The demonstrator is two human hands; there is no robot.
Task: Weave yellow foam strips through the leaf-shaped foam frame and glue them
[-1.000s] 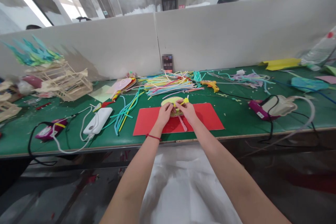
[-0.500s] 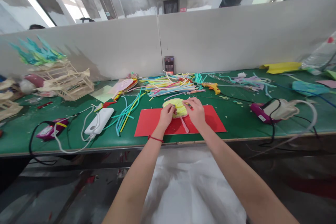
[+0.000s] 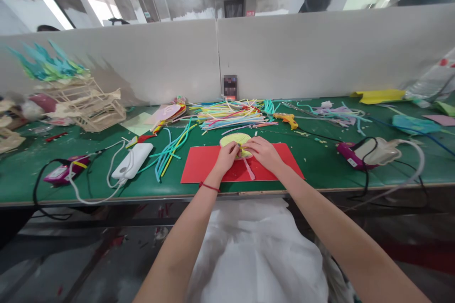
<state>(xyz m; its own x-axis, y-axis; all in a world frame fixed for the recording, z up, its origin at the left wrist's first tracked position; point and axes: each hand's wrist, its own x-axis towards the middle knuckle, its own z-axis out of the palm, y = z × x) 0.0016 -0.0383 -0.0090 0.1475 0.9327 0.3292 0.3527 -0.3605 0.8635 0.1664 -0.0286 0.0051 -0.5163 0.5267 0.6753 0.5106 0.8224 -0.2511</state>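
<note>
A pale yellow fan-shaped piece point(image 3: 232, 138) with a pink handle point(image 3: 250, 169) lies on a red sheet of card point(image 3: 199, 165) before me. My left hand point(image 3: 229, 154), a red cord round its wrist, pinches with thumb and forefinger over the middle of the fan. From the other side my right hand point(image 3: 262, 150) meets it, fingers bent and tips together. Something small and yellowish shows between the fingertips, too small to name. Both hands hide the lower part of the fan.
Behind the card lies a heap of coloured strips point(image 3: 231, 117) with a yellow-orange glue gun point(image 3: 287, 119) beside it. Left are loose strips point(image 3: 174, 149), a white power strip point(image 3: 133, 161) and a purple device point(image 3: 66, 170); another purple device point(image 3: 351, 155) sits right. A wooden model point(image 3: 92, 109) stands back left.
My right hand has moved left and slightly down, so its fingertips now meet those of my left hand over the fan. The view has shifted slightly.
</note>
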